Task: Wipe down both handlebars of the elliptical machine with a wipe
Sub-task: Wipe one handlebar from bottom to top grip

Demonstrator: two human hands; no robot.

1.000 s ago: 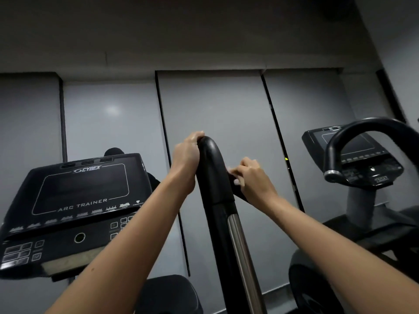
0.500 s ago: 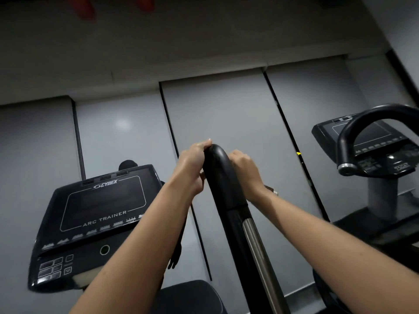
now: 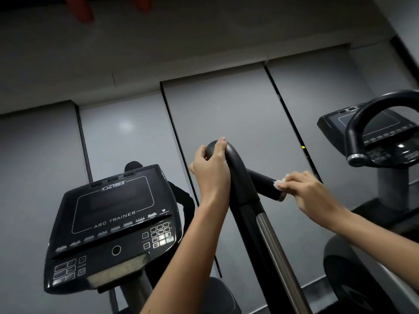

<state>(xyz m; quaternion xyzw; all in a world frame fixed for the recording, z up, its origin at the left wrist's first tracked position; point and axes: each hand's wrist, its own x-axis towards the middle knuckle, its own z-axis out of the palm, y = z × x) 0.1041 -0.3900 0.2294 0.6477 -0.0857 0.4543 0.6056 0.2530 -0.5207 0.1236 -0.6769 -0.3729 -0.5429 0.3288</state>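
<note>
A black padded handlebar (image 3: pixel 238 177) rises at centre, its top curved over, with a chrome tube below it. My left hand (image 3: pixel 210 168) grips the curved top from the left side. A short black side grip (image 3: pixel 264 185) branches off to the right. My right hand (image 3: pixel 308 193) pinches a small white wipe (image 3: pixel 280 183) against the end of that side grip. Most of the wipe is hidden under my fingers. The tip of the other handlebar (image 3: pixel 133 165) shows behind the console.
The black Cybex Arc Trainer console (image 3: pixel 113 223) sits low at left. A second machine with a looped black handle (image 3: pixel 367 123) and its own console stands at right. Grey wall panels (image 3: pixel 226 123) lie close behind.
My right hand slid from the curved top out along the side grip to its end, and the wipe now shows. My left hand stayed on the top. The view tilted and shifted right.
</note>
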